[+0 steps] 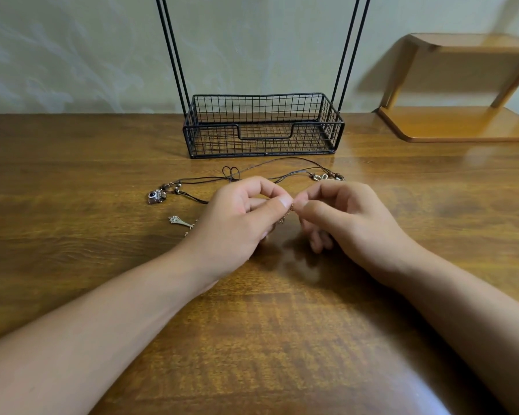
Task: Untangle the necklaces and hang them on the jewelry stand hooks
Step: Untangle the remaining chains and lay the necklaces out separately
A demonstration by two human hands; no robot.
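Both hands are up over the middle of the wooden table point(282, 339), and it's close work here: the left hand point(237, 223) pinches a fine gold chain point(286, 216) between thumb and curled forefinger, while the right hand point(342, 217) pinches the same chain just beside it, fingertips nearly touching. Only a short, glinting bit of that chain shows between the thumbs; the rest is hidden under the palms, and its links are too small to make out. A slim silver pendant point(180, 221) peeks out left of the left wrist, its chain vanishing behind the hand. Farther back lie the dark cord necklaces point(270, 169), looped across one another, with a dark-stoned charm point(155, 196) at the left end and beaded pieces point(327, 176) at the right, partly masked by the right knuckles. Beyond them stands the black wire jewelry stand point(262, 125), its basket base in full view but its uprights cut off at the top edge, so the hooks are out of sight. A wooden shelf point(462, 85) sits far right, blurred.
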